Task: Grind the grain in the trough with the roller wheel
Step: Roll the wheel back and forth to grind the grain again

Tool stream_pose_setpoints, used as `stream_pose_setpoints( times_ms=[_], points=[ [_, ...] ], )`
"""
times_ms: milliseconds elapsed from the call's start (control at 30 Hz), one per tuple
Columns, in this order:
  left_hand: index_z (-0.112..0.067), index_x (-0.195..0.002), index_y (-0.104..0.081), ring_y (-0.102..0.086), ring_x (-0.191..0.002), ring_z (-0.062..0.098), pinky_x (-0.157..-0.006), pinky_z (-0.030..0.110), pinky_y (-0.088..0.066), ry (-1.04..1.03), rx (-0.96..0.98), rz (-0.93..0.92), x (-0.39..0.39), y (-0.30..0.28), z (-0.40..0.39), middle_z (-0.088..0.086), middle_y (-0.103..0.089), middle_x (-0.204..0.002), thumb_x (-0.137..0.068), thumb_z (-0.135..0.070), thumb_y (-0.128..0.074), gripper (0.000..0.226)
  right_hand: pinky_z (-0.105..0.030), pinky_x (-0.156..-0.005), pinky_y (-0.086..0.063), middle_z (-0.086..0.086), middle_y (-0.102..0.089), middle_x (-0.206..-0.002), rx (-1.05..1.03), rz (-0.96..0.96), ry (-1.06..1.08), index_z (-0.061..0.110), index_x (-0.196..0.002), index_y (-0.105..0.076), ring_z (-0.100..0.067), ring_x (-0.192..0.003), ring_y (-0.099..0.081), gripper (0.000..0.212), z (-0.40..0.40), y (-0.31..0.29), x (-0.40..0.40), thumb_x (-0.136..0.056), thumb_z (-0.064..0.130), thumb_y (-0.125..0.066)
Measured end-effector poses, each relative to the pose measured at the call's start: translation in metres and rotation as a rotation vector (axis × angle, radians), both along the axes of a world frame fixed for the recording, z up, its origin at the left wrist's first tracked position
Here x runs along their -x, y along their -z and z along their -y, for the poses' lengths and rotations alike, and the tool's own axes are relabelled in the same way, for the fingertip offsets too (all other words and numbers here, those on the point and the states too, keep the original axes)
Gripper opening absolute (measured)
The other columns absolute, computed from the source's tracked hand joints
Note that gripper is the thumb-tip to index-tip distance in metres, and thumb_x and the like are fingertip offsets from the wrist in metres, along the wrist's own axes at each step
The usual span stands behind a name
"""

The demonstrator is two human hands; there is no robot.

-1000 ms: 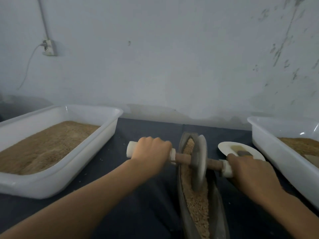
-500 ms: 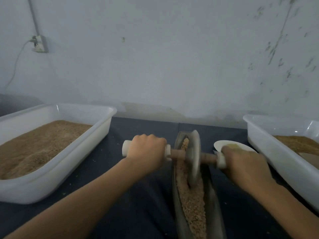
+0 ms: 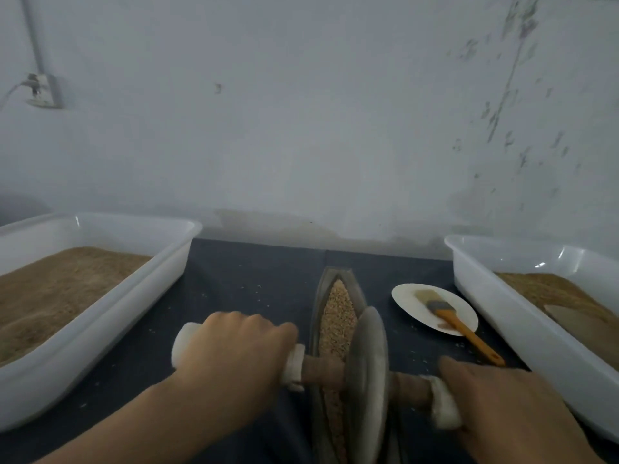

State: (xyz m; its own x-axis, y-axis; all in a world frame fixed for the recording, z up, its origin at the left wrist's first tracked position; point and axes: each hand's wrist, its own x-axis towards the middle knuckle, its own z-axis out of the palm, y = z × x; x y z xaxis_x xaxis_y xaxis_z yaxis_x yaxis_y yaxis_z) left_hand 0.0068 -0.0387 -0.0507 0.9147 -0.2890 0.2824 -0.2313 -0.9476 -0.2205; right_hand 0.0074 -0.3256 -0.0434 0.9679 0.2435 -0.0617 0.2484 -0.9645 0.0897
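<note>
— Grain (image 3: 336,316) lies along the trough (image 3: 316,316), mid-tabletop toward the near edge. Where's the wheel?

— Roller wheel (image 3: 367,373) stands on edge in the trough, near end. My left hand (image 3: 234,356) is curled round the white handle sleeve (image 3: 182,336); my right hand (image 3: 502,403) covers the other sleeve, fingers seemingly wrapped, hidden underneath.

— Handling?

— Looks heavy, stiff, stone-like; I judge its weight does the crushing. Hold both sleeves evenly, or it tips against the trough wall. Grain still looks coarse.
</note>
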Motion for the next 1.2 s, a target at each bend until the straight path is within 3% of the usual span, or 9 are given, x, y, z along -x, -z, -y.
stream_pose_setpoints(
  times_ms=[133,267,333,467,600,700,900,1000,1200],
  points=[
    [-0.036,-0.081,-0.035,-0.045,-0.063,0.011,-0.058,0.030,-0.031,-0.036,0.013,0.025,-0.029,-0.004,0.009,-0.012,-0.047,-0.072,-0.081,-0.041,-0.058,0.024,-0.022,-0.056,-0.033,0.014,-0.045,-0.073,0.025,0.264,0.010,0.039,-0.077,-0.033,0.000,-0.060,-0.037,0.024,-0.003,0.017,-0.024,-0.083,0.048,-0.054],
    [-0.032,-0.087,-0.043,-0.059,-0.079,0.020,-0.065,0.033,-0.039,-0.111,0.060,0.030,-0.083,-0.005,0.011,-0.005,-0.063,-0.090,-0.083,-0.035,-0.059,0.017,-0.028,-0.051,-0.034,0.007,-0.054,-0.075,0.038,0.498,-0.020,0.033,-0.083,-0.039,-0.013,-0.067,-0.051,0.026,-0.015,0.020,-0.081,-0.080,0.042,-0.063],
    [-0.031,-0.087,-0.046,-0.060,-0.080,0.021,-0.066,0.034,-0.042,-0.128,0.093,0.023,-0.096,-0.006,0.010,-0.004,-0.064,-0.091,-0.084,-0.035,-0.060,0.015,-0.026,-0.044,-0.022,0.007,-0.060,-0.075,0.081,0.552,-0.035,0.030,-0.082,-0.036,-0.014,-0.066,-0.058,0.033,-0.021,0.010,-0.098,-0.079,0.043,-0.066],
    [-0.032,-0.087,-0.043,-0.053,-0.074,0.018,-0.065,0.033,-0.037,-0.113,0.070,-0.003,-0.077,-0.006,0.010,-0.007,-0.061,-0.089,-0.084,-0.037,-0.060,0.018,-0.028,-0.054,-0.032,0.007,-0.057,-0.081,0.096,0.481,-0.018,0.032,-0.085,-0.038,-0.015,-0.071,-0.053,0.027,-0.018,0.011,-0.082,-0.082,0.044,-0.062],
    [-0.040,-0.083,-0.030,-0.043,-0.065,0.008,-0.057,0.027,-0.030,-0.008,0.055,-0.072,-0.017,-0.006,0.001,-0.014,-0.043,-0.074,-0.081,-0.045,-0.059,0.029,-0.022,-0.062,-0.035,0.013,-0.049,-0.086,0.012,0.185,-0.058,0.033,-0.077,-0.033,-0.007,-0.084,-0.054,0.026,-0.004,0.007,-0.032,-0.088,0.040,-0.055],
    [-0.042,-0.078,-0.021,-0.031,-0.056,0.004,-0.050,0.028,-0.018,0.032,0.013,-0.066,0.012,-0.011,-0.002,-0.014,-0.037,-0.069,-0.081,-0.050,-0.056,0.036,-0.025,-0.083,-0.039,0.013,-0.054,-0.114,-0.013,-0.059,-0.060,0.034,-0.093,-0.034,-0.009,-0.108,-0.054,0.013,-0.003,-0.006,-0.018,-0.095,0.036,-0.047],
    [-0.036,-0.087,-0.038,-0.044,-0.067,0.012,-0.063,0.031,-0.032,-0.082,0.053,-0.040,-0.028,0.000,0.005,-0.012,-0.046,-0.076,-0.082,-0.045,-0.061,0.025,-0.024,-0.069,-0.042,0.015,-0.044,-0.078,0.059,0.238,-0.020,0.041,-0.083,-0.034,-0.004,-0.076,-0.047,0.022,-0.004,0.011,-0.031,-0.086,0.046,-0.055],
    [-0.032,-0.085,-0.041,-0.056,-0.076,0.019,-0.065,0.033,-0.035,-0.132,0.066,0.013,-0.068,0.001,0.006,-0.007,-0.059,-0.087,-0.083,-0.042,-0.062,0.024,-0.030,-0.062,-0.046,0.009,-0.054,-0.082,0.049,0.464,-0.015,0.036,-0.090,-0.042,-0.011,-0.075,-0.053,0.021,-0.010,0.016,-0.072,-0.082,0.047,-0.058],
    [-0.028,-0.093,-0.048,-0.061,-0.082,0.020,-0.065,0.033,-0.040,-0.118,-0.002,0.017,-0.075,-0.014,0.014,-0.005,-0.064,-0.093,-0.083,-0.033,-0.064,0.019,-0.030,-0.062,-0.045,0.008,-0.055,-0.083,0.048,0.435,-0.010,0.034,-0.089,-0.042,-0.012,-0.076,-0.052,0.019,-0.013,0.015,-0.078,-0.085,0.046,-0.056]
  ],
)
